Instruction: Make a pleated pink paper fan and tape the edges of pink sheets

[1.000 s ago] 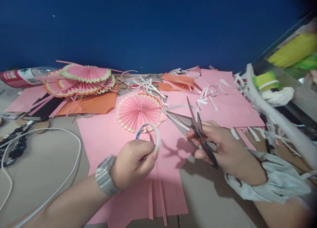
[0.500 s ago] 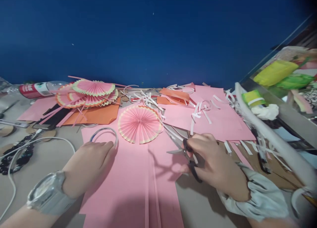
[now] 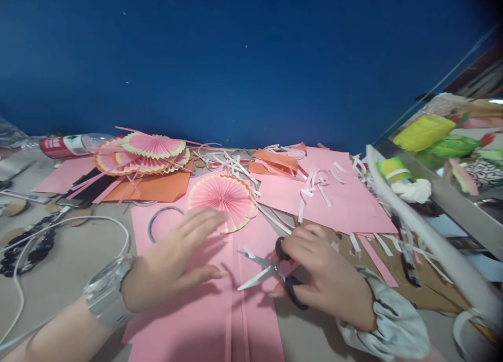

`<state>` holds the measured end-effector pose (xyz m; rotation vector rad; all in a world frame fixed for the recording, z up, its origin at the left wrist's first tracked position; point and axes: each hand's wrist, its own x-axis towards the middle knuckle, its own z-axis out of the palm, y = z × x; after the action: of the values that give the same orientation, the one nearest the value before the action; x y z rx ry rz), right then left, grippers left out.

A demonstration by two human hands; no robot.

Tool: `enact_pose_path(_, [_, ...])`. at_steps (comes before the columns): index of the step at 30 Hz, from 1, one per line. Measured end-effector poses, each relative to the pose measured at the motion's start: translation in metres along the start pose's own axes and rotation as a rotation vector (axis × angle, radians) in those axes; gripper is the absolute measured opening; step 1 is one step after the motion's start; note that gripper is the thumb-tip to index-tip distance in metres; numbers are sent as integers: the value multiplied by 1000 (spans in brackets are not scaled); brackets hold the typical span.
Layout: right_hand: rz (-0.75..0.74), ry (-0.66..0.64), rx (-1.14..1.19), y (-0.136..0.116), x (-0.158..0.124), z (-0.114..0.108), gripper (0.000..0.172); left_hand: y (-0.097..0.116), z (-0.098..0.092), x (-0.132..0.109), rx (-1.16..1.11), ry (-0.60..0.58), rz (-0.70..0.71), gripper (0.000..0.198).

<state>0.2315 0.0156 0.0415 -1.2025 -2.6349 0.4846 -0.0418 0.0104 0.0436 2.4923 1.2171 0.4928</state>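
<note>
In my right hand (image 3: 326, 273) is a pair of scissors (image 3: 271, 270) with black handles, its blades spread apart and pointing left. My left hand (image 3: 178, 257), a pale watch (image 3: 110, 291) on its wrist, hovers with fingers stretched over pink paper sheets (image 3: 196, 320). Its fingertips overlap the near edge of a pleated pink paper rosette (image 3: 222, 194); whether they touch it I cannot tell. Just behind that hand lies a ring-shaped roll of tape (image 3: 151, 223). Narrow pink paper strips (image 3: 238, 320) run lengthwise on the sheets between my hands.
Several stacked paper rosettes (image 3: 153, 147) lie at the back left over orange paper (image 3: 153, 186), near a plastic bottle (image 3: 65, 146). White paper scraps (image 3: 314, 186) litter the pink sheets at right. A utility knife (image 3: 406, 254) and a pale raised edge (image 3: 424, 215) border the right side.
My left hand has left the tape roll and moved right toward the rosette, fingers extended. The scissors have shifted left and their blades have spread wider. The camera view has tilted slightly.
</note>
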Motion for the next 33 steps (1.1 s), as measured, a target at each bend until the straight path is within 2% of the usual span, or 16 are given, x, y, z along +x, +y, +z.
enact_pose_path(3, [-17,-83,37,-1,0,-1,16,14,-2,12,-295,-108,52,29])
enact_pose_path(6, [-26,-102,71,-1,0,-2,16,17,-3,19,-356,-86,26,20])
enact_pose_path(11, [-22,-166,82,-4,1,-1,21,10,-3,19,-198,148,-29,18])
enact_pose_path(17, [26,-209,98,-2,-4,-14,25,6,1,13,-96,331,-70,17])
enact_pose_path(21, [91,-232,10,5,-9,-17,22,0,2,8,-123,545,-203,13])
enact_pose_path(23, [106,-214,-50,11,-10,-16,24,-2,3,6,-190,594,-235,12])
enact_pose_path(26, [129,-114,-140,22,-11,-15,21,1,12,6,-428,549,-277,9])
enact_pose_path(28, [197,-7,-234,31,-13,-18,24,6,21,7,-714,469,-329,10])
enact_pose_path(31, [364,147,-428,46,-18,-24,31,15,37,10,-1156,252,-356,18])
enact_pose_path(33, [470,178,-499,55,-20,-25,32,20,45,10,-1329,135,-340,20])
